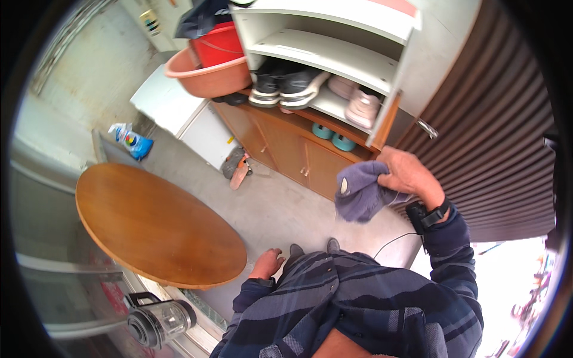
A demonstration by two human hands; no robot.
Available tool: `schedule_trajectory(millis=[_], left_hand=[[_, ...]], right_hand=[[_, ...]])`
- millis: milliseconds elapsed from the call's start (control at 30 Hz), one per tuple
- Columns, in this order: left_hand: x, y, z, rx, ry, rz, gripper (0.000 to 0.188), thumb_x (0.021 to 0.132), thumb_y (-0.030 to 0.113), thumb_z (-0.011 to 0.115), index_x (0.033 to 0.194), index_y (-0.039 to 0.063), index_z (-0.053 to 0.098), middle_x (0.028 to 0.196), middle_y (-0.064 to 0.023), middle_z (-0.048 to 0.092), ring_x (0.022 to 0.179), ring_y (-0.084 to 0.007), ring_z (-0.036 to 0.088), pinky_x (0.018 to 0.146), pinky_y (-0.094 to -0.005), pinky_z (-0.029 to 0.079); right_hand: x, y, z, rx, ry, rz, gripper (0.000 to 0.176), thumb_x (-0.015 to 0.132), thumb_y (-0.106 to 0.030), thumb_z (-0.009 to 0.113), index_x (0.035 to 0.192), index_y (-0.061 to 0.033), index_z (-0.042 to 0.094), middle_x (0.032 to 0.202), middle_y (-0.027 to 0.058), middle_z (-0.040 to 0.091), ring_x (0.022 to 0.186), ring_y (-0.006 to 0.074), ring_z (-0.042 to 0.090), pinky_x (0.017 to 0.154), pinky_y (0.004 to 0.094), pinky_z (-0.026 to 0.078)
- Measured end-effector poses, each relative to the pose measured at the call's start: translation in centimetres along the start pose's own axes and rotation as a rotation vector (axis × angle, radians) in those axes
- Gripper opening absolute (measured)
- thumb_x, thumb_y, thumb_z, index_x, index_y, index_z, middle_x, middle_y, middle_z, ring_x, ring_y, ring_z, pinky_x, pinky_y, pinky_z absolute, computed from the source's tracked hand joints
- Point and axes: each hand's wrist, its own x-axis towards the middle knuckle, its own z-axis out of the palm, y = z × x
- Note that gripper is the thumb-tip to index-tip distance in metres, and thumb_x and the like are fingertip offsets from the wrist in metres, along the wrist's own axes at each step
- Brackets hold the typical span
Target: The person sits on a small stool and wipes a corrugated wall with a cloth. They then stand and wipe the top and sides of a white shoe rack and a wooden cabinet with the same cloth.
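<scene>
My right hand [405, 172] grips a purple-grey cloth [361, 190] between thumb and fingers. The cloth hangs down, bunched, with a pale oval patch or hole near its left edge. It hangs before the low wooden cabinet [284, 152], close to the lower right corner of the white shoe rack [327, 44]. My left hand [267, 264] hangs low beside my body, its fingers loosely bent and apart, with nothing seen in it. It is nearest to the right end of the oval wooden tabletop [161, 223].
Black sneakers [288, 87] and pale pink shoes [362, 107] stand on the rack. Left of it, a red bucket [219, 44] sits in an orange-pink basin [210, 76]. A glass blender jug [161, 320] lies below the tabletop. A brown ribbed door [483, 147] rises at right.
</scene>
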Motion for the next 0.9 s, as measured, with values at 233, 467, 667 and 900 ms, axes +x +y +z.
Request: schedule_trajectory(millis=[233, 467, 667, 900], left_hand=[[4.8, 4.1, 1.0, 0.05, -0.079, 0.141, 0.033, 0.09, 0.024, 0.074, 0.115, 0.003, 0.071, 0.112, -0.0237, 0.071, 0.105, -0.0436, 0.067, 0.091, -0.0497, 0.055], [6.4, 7.5, -0.2, 0.124, -0.165, 0.164, 0.031, 0.09, 0.022, 0.074, 0.115, 0.003, 0.07, 0.11, -0.0222, 0.072, 0.103, -0.0421, 0.068, 0.089, -0.0478, 0.056], [5.6, 6.7, -2.1, 0.084, -0.214, 0.092, 0.032, 0.089, 0.01, 0.066, 0.12, 0.002, 0.069, 0.096, -0.0199, 0.077, 0.098, -0.0364, 0.073, 0.087, -0.044, 0.057], [2.0, 1.4, -0.8, -0.286, -0.265, -0.218, 0.038, 0.084, 0.004, 0.059, 0.119, 0.0, 0.071, 0.083, -0.0201, 0.075, 0.083, -0.0311, 0.075, 0.077, -0.0394, 0.057]], right_hand=[[-14.2, 9.6, 11.0, 0.394, -0.156, 0.499, 0.041, 0.076, -0.025, 0.064, 0.107, 0.0018, 0.071, 0.096, 0.0254, 0.072, 0.094, 0.0431, 0.069, 0.086, 0.0463, 0.054], [-20.3, 12.4, 16.3, 0.542, 0.063, 0.681, 0.04, 0.082, -0.026, 0.065, 0.11, 0.0018, 0.069, 0.099, 0.0265, 0.072, 0.093, 0.0421, 0.07, 0.086, 0.0463, 0.053], [-16.2, 12.4, 17.9, 0.645, 0.324, 0.717, 0.044, 0.087, -0.029, 0.066, 0.12, 0.0004, 0.067, 0.102, 0.0267, 0.072, 0.099, 0.0417, 0.07, 0.09, 0.046, 0.053], [-10.7, 12.0, 15.9, 0.963, 0.48, 0.671, 0.043, 0.091, -0.024, 0.068, 0.124, 0.0038, 0.066, 0.103, 0.0148, 0.074, 0.097, 0.019, 0.069, 0.089, 0.0332, 0.053]])
